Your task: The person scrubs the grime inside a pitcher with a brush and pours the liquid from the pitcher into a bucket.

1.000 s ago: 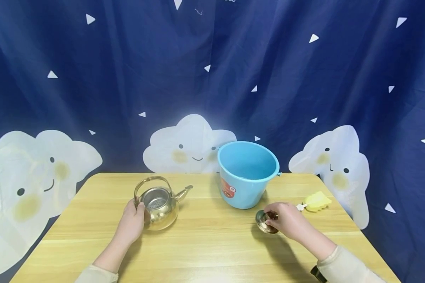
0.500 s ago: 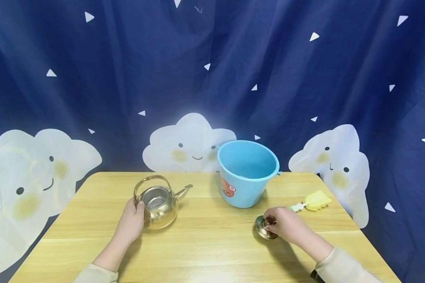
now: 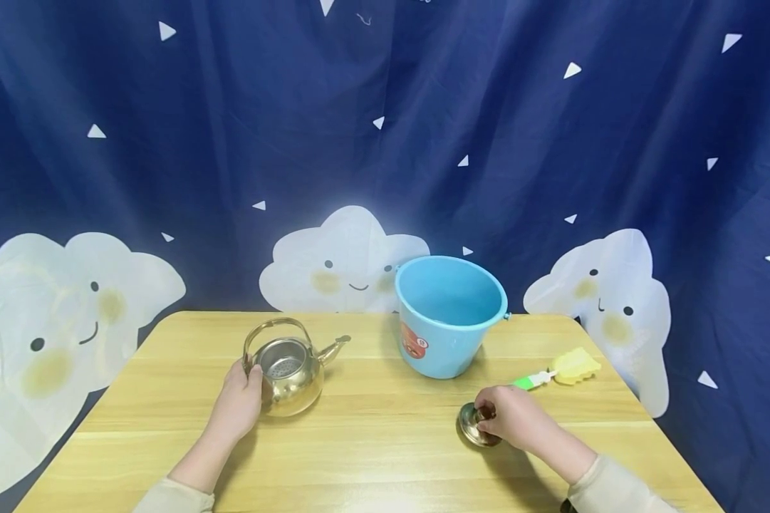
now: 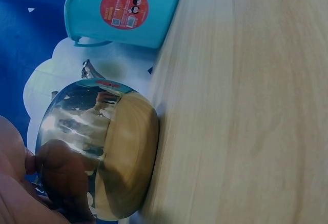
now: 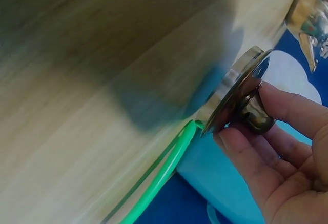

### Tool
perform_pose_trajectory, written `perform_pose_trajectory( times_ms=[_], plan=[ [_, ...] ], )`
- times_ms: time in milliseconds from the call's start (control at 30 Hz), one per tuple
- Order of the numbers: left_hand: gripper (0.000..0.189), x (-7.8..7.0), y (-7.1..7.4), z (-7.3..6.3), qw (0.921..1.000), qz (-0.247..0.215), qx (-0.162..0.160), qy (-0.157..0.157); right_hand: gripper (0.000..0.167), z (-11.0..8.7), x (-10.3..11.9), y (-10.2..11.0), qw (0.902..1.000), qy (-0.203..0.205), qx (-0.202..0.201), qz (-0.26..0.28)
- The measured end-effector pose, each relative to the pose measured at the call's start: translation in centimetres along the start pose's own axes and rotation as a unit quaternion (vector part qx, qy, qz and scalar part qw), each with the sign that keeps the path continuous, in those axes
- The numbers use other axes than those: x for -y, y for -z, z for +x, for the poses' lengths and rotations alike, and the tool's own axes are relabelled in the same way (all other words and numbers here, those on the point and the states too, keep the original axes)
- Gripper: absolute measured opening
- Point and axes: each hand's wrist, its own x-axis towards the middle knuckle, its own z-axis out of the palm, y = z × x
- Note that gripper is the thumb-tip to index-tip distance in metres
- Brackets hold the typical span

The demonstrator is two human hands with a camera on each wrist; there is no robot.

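Observation:
A gold-coloured metal teakettle (image 3: 291, 388) stands lidless on the left of the table, its strainer (image 3: 285, 367) visible inside and its spout pointing right. My left hand (image 3: 238, 395) grips its left side by the base of the arched handle (image 3: 276, 323); some fingers are hidden behind the body. My right hand (image 3: 519, 420) pinches the knob (image 5: 256, 116) of the round metal lid (image 3: 473, 426) between thumb and fingers. In the right wrist view the lid is very close to the tabletop; whether it touches I cannot tell.
A light blue bucket (image 3: 439, 353) with a red sticker stands at the back, right of the kettle. Behind my right hand lies a tool with a green-and-white handle (image 3: 532, 381) and a yellow leaf-shaped head (image 3: 573, 367). A dark blue curtain (image 3: 385, 164) hangs behind the table (image 3: 333, 463).
My right hand has moved the lid down and slightly toward me, uncovering more of the green handle. The left hand and kettle have stayed in place.

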Motion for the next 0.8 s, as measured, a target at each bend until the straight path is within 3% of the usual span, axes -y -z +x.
perform_pose_trajectory(
  times_ms=[267, 667, 800],
  plan=[
    [0.062, 0.1, 0.0, 0.0, 0.9999, 0.010, -0.005, -0.004, 0.020, -0.1, -0.2, -0.6, 0.9998, 0.016, 0.009, 0.005],
    [0.061, 0.1, -0.1, 0.1, 1.0000, 0.002, -0.003, -0.008, 0.025, 0.1, 0.2, -1.1, 0.9998, -0.011, 0.013, 0.004],
    [0.062, 0.2, -0.1, 0.1, 0.9999, 0.004, -0.003, -0.009, 0.026, 0.1, 0.2, -1.2, 0.9999, -0.003, 0.011, -0.011]
  ],
)
